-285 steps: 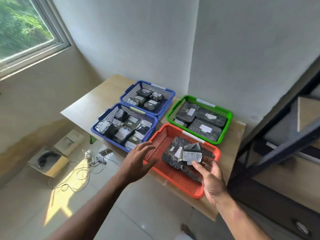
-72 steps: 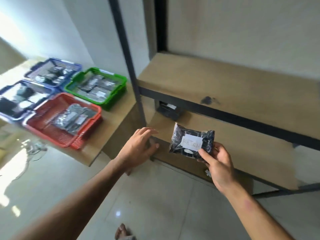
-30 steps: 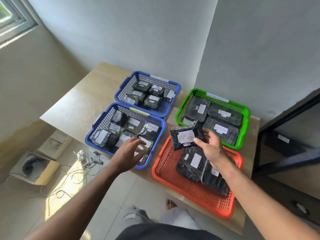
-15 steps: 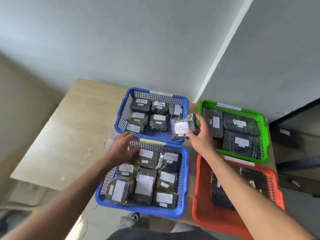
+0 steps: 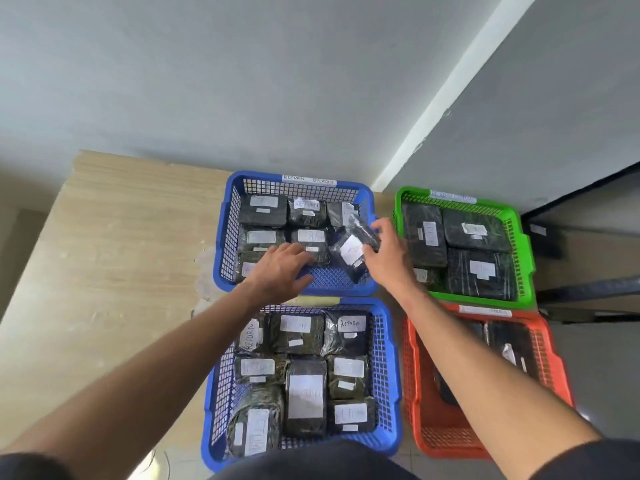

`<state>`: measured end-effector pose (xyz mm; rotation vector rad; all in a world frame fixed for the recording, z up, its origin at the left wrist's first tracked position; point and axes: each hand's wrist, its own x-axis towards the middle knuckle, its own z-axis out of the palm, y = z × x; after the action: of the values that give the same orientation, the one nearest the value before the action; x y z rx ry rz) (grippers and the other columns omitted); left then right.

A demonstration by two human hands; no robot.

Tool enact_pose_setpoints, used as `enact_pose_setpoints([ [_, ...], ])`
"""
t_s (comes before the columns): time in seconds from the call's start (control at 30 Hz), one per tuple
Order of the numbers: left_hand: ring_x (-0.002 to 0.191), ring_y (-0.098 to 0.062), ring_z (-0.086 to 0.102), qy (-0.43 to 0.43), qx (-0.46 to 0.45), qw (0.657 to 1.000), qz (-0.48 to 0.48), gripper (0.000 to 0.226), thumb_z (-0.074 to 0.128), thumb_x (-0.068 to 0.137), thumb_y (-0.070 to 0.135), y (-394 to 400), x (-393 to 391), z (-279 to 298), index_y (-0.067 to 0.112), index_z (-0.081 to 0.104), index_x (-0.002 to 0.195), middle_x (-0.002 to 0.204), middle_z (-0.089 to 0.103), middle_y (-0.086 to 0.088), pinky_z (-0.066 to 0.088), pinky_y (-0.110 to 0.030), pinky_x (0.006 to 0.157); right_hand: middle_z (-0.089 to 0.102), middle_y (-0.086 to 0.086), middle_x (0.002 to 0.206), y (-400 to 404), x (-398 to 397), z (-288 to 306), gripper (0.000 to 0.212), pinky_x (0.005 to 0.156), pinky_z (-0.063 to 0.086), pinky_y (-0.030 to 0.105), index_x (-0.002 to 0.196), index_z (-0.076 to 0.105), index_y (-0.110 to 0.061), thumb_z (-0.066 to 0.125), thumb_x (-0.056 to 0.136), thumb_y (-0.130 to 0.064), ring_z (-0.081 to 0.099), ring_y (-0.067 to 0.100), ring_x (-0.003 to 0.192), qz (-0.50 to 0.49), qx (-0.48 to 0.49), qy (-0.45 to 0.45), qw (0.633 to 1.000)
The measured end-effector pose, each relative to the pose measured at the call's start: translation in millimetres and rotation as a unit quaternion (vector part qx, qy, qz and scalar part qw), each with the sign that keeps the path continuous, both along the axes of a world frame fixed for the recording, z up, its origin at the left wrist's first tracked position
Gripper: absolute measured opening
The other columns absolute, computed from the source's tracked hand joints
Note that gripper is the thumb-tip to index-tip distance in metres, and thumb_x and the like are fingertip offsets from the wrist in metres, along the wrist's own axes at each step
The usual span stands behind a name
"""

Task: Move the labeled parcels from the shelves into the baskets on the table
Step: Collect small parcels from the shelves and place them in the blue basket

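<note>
Since half a second ago, our right hand has carried the black parcel over the far blue basket and now holds it tilted above the right end, fingers pinching its edge. Our left hand has moved from the near blue basket to the far one, grip wide, fingers flat over parcels. Green basket and red basket sit rightward on the worktop.
</note>
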<state>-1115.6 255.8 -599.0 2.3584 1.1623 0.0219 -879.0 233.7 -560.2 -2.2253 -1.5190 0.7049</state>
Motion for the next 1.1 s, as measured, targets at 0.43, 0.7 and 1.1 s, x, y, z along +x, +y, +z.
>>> enact_pose_setpoints([
  [0.43, 0.149, -0.023, 0.034, 0.218, 0.028, 0.97, -0.107, 0.065, 0.033, 0.1, 0.063, 34, 6, -31, 0.032, 0.029, 0.157, 0.167, 0.023, 0.001, -0.003, -0.074, 0.117, 0.055, 0.004, 0.124, 75, -4, -8, 0.05, 0.063, 0.047, 0.029, 0.129, 0.063, -0.026, 0.052, 0.091, 0.005, 0.061, 0.02, 0.087, 0.19, -0.213, -0.083, 0.955],
  [0.7, 0.147, -0.023, 0.035, 0.186, 0.025, 0.98, -0.073, 0.065, 0.03, 0.1, 0.064, 31, 0, -36, 0.033, 0.03, 0.157, 0.165, 0.025, 0.002, 0.001, -0.074, 0.117, 0.036, 0.019, 0.144, 35, -28, -51, 0.092, 0.107, 0.04, 0.049, 0.147, 0.035, -0.009, 0.086, 0.072, -0.022, 0.039, 0.04, 0.126, 0.241, -0.078, -0.301, 0.919],
  [1.1, 0.15, -0.024, 0.024, 0.108, -0.044, 0.993, -0.022, 0.062, 0.029, 0.101, 0.063, 29, -15, -53, 0.039, 0.028, 0.157, 0.163, 0.022, 0.007, -0.001, -0.07, 0.12, 0.021, 0.016, 0.158, 19, -21, -77, 0.062, 0.108, 0.043, 0.053, 0.15, 0.042, -0.019, 0.068, 0.094, -0.015, 0.035, 0.037, 0.139, 0.269, -0.156, -0.143, 0.94],
])
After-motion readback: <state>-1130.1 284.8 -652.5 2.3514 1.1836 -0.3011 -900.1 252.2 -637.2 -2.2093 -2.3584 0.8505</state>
